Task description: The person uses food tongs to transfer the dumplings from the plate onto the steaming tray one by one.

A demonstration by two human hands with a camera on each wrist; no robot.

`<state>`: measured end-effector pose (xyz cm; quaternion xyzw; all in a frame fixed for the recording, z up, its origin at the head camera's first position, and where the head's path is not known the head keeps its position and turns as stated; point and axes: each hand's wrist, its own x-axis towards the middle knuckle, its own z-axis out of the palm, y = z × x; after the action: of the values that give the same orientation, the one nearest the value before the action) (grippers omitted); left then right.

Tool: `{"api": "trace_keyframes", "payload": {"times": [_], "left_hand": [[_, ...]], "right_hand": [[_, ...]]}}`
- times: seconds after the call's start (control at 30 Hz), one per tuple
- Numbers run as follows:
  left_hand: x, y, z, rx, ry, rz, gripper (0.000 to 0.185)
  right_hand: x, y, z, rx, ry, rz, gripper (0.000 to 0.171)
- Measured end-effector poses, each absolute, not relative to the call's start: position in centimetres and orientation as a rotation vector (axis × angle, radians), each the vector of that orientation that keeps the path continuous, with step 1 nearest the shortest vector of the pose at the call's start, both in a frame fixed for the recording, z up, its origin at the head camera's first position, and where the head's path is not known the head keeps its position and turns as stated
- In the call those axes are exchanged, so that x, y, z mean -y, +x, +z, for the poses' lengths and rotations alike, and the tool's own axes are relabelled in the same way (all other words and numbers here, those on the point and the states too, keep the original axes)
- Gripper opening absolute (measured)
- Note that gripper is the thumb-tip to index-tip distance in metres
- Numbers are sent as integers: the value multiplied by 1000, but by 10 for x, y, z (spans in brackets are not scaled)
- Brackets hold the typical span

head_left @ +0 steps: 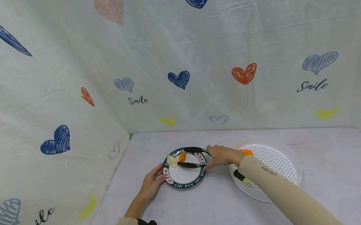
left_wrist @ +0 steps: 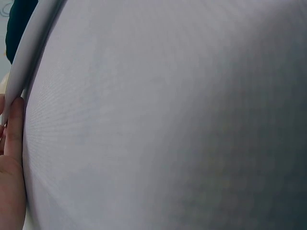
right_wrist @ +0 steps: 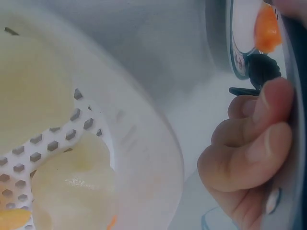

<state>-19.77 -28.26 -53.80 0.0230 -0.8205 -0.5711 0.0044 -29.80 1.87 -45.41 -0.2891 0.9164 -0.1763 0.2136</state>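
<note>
My left hand (head_left: 150, 184) pinches the left rim of a white plate (head_left: 184, 177) with a dark green lettered border. In the left wrist view, fingers (left_wrist: 14, 129) meet the plate's edge. My right hand (head_left: 221, 155) holds tongs (head_left: 191, 164) with black tips, spread over the plate. An orange piece of food (head_left: 182, 157) lies between the tips; whether they touch it I cannot tell. Beside it on the plate is a pale yellowish piece (head_left: 172, 161). The right wrist view shows curled fingers (right_wrist: 240, 163) near the tongs' dark tip.
To the right stands a round white perforated tray (head_left: 294, 158), partly under my right forearm. It bears an orange piece (head_left: 246, 152) and large pale pieces (right_wrist: 72, 187). A white cloth wall printed with hearts rises behind the table (head_left: 188, 219) and along its left side.
</note>
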Motion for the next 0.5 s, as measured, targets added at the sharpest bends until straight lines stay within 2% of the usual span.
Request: {"api": "trace_keyframes", "payload": {"times": [0.27,0.5], "left_hand": [[282,-198,-538,2566,115,-1811,57],[282,-198,-539,2566,97,-1799,56]], "right_hand": [[-19,-297,-456,-2551,-793,-475,76],[-19,-295,-458,-2565,-804,-454,74]]}}
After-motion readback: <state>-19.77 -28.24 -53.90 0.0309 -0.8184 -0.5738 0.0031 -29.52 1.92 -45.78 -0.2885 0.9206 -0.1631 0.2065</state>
